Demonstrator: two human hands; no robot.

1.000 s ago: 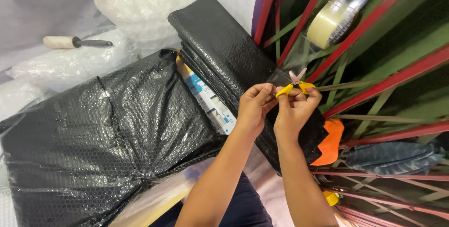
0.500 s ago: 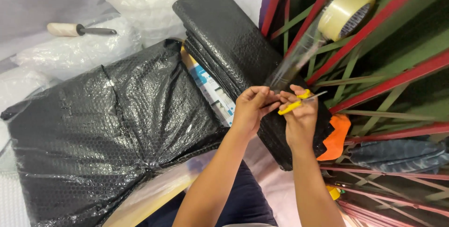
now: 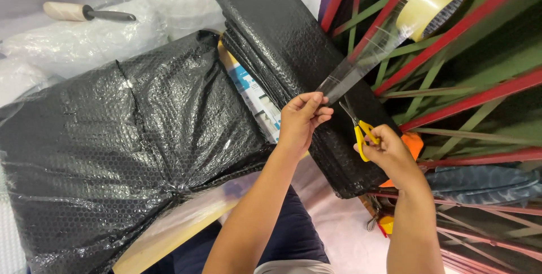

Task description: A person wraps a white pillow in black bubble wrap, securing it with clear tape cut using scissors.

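A strip of clear tape (image 3: 361, 66), stretched taut from the tape roll (image 3: 432, 0) hung on the red-and-green rack (image 3: 480, 90), was pinched at its free end by the left hand (image 3: 300, 120). Yellow-handled scissors (image 3: 359, 127) were gripped in the closed right hand (image 3: 390, 155), blades pointing up just beside the tape, above the black bubble-wrapped bundle (image 3: 293, 53).
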